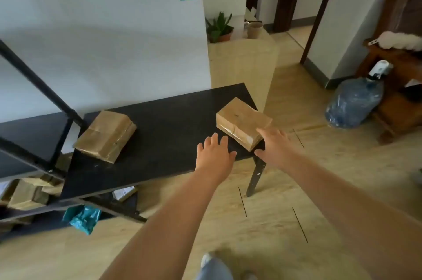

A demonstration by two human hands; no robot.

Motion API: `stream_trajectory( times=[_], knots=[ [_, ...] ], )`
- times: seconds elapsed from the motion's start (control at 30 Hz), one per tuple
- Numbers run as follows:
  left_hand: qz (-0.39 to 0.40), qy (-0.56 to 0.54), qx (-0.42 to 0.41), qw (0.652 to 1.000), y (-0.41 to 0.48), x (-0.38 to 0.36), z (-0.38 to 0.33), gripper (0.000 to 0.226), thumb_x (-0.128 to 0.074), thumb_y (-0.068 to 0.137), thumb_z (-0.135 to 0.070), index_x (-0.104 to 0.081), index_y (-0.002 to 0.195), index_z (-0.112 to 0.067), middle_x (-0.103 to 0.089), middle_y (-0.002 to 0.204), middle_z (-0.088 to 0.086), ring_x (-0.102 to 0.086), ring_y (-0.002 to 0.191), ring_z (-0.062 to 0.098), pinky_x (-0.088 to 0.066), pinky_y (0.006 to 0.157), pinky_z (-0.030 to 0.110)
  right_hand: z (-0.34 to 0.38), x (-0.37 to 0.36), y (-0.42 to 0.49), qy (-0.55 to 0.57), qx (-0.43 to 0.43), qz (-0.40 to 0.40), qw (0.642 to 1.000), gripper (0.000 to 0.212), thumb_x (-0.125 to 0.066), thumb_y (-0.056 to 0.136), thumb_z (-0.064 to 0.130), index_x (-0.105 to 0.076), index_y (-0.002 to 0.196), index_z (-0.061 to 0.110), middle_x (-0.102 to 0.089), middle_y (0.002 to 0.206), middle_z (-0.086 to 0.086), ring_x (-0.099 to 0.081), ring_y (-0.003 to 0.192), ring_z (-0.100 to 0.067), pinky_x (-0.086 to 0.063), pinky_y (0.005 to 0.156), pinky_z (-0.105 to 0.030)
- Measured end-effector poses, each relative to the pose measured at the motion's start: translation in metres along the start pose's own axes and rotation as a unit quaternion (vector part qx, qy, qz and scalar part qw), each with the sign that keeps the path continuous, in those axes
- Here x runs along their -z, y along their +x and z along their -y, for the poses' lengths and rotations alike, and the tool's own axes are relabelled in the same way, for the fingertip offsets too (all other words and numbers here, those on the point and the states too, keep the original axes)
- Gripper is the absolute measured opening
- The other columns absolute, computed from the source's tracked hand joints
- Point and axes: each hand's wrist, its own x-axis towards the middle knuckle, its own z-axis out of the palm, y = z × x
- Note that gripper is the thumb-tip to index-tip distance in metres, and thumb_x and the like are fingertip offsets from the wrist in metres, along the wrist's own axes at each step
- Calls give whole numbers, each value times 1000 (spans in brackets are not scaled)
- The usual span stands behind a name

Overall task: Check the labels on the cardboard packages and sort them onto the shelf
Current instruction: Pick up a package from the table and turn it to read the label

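Note:
Two taped brown cardboard packages lie on a black table (pixel 164 124). The right package (pixel 242 122) sits at the table's right front corner, the left package (pixel 106 135) near its left end. My right hand (pixel 277 146) hovers at the near right corner of the right package with fingers spread, touching or almost touching it. Just left of that package, my left hand (pixel 215 153) is open above the table top and holds nothing. A black metal shelf (pixel 34 133) stands to the left, with several packages (pixel 27 193) on its lower level.
A teal plastic bag (pixel 83 217) and a small white parcel (pixel 123 193) lie under the table. A blue water jug (pixel 354 103) and wooden furniture (pixel 397 87) stand at the right. A potted plant (pixel 219 28) sits behind the wall corner. Wooden floor lies in front.

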Motion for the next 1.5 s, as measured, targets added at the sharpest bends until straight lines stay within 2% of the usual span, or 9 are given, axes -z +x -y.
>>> stream_trajectory(
  times=[0.17,0.33,0.6,0.77,0.93,1.07,1.17,1.33,1.5],
  knots=[
    [31,-44,9,998,51,-11,5,61,-38,103,-43,-25,155,-15,-21,164,12,-19,151,29,-19,121,47,0,-14,46,-5,-32,32,999,64,-63,91,34,-36,147,21,-42,148,-13,-35,138,-35,-30,112,-47],
    [76,-80,1,994,101,-22,8,60,-41,102,-41,-26,155,-16,-32,159,8,-30,147,27,-27,118,44,-6,-15,95,1,-72,40,997,69,-58,92,43,-31,152,22,-42,150,-11,-36,139,-33,-32,112,-49],
    [118,-100,-8,988,140,-45,4,61,-44,101,-37,-24,154,-15,-38,155,4,-36,142,23,-30,116,39,-25,-18,141,13,-118,54,992,73,-61,92,37,-27,154,20,-39,152,-9,-34,141,-31,-33,113,-47],
    [92,-137,16,986,150,-54,4,62,-44,101,-38,-23,155,-14,-41,154,3,-39,141,21,-32,115,36,-32,-22,159,58,-133,52,988,75,-66,88,39,-31,151,20,-42,147,-13,-40,135,-33,-40,109,-47],
    [67,-189,91,975,162,-50,11,61,-45,102,-37,-23,156,-19,-43,154,2,-41,141,22,-39,113,40,-22,-27,169,64,-110,64,990,78,-69,86,41,-29,150,22,-42,142,-13,-42,132,-32,-45,102,-44],
    [44,-219,140,965,168,-43,26,58,-49,100,-23,-28,154,-23,-47,150,2,-47,135,24,-47,106,42,-16,-34,175,81,-74,64,992,86,-71,85,40,-22,153,25,-43,143,-12,-47,130,-30,-47,100,-42],
    [51,-224,158,960,166,-43,40,57,-55,91,-10,-43,146,-20,-52,144,4,-49,131,26,-48,103,44,-17,-39,175,142,-65,92,983,92,-74,84,36,-18,155,24,-41,148,-9,-48,131,-29,-46,101,-41],
    [50,-235,148,959,158,-48,43,44,-65,87,-22,-58,130,-21,-64,127,2,-58,118,25,-53,93,41,-24,-54,168,269,-107,121,950,85,-78,80,28,-30,150,19,-45,145,-6,-52,127,-25,-48,98,-38],
    [11,-292,164,942,158,-38,41,38,-58,95,-23,-57,133,-22,-66,124,-1,-62,113,22,-48,79,27,-21,-53,168,309,-99,79,943,60,-74,84,22,-42,135,14,-57,119,0,-57,106,-18,-49,85,-29]
  ],
)
